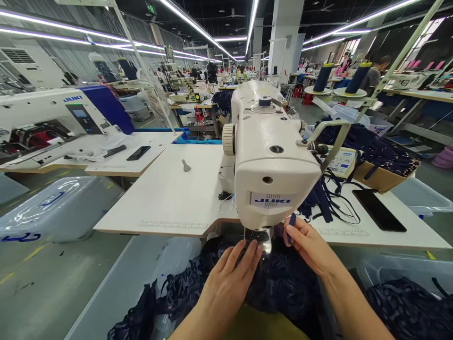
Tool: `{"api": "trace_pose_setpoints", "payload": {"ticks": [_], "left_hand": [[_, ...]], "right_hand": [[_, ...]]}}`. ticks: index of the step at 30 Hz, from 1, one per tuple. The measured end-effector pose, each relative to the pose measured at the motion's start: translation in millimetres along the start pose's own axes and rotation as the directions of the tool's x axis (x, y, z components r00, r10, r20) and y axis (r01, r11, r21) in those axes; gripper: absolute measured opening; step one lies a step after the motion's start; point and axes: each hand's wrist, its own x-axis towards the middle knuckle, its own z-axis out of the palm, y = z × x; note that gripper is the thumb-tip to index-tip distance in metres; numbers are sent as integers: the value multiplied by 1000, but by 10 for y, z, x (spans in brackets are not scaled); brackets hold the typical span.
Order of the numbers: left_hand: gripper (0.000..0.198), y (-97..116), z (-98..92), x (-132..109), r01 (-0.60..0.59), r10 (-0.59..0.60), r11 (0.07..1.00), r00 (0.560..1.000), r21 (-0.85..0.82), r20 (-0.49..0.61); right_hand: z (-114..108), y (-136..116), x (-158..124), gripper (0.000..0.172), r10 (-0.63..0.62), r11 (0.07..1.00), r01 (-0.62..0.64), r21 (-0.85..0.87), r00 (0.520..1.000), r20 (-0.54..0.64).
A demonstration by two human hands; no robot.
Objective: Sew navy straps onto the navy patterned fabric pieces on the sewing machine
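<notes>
"Pinching something on the right there?"

"Yes, my right hand (310,242) has thumb and fingers closed on a navy strip (291,226), its end poking up past the fingertips. More strips (320,203) lie on the tabletop (170,198) just beyond them."

"And the left?"

"My left hand (230,278) is palm down, fingers extended and slightly apart, at the shiny metal (266,246) under the sewing machine (274,165). Whether the tips hold any cloth down, I cannot tell. Dark fabric (286,288) bunches below both hands."

"How would you do this well?"

"I'd keep the left fingertips flat and clear of the stitching point just ahead, and pinch the strip lightly, untwisted."
</notes>
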Motion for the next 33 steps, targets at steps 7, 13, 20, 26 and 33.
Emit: {"api": "trace_pose_setpoints", "payload": {"ticks": [7, 13, 20, 26, 33], "left_hand": [[62, 16, 76, 12, 65, -66, 989, 998, -136, -4], [64, -37, 183, -67, 107, -111, 983, 994, -152, -19], [66, -236, 171, -214, 58, -55, 988, 998, -141, 21], [63, -27, -83, -35, 63, -30, 853, 997, -519, 72], [58, 130, 118, 264, 162, -221, 914, 968, -372, -123]], "right_hand": [[-60, 304, -115, 36, 125, 980, -43, -195, 894, 431], [-76, 410, -221, 42, -8, 1000, 10, -6, 964, 264], [233, 58, -330, 25, -199, 893, 216, -395, 976, 83], [489, 135, -377, 21, -230, 884, 236, -404, 971, 62], [240, 25, -232, 25, -275, 925, 150, -350, 899, -340]]}}
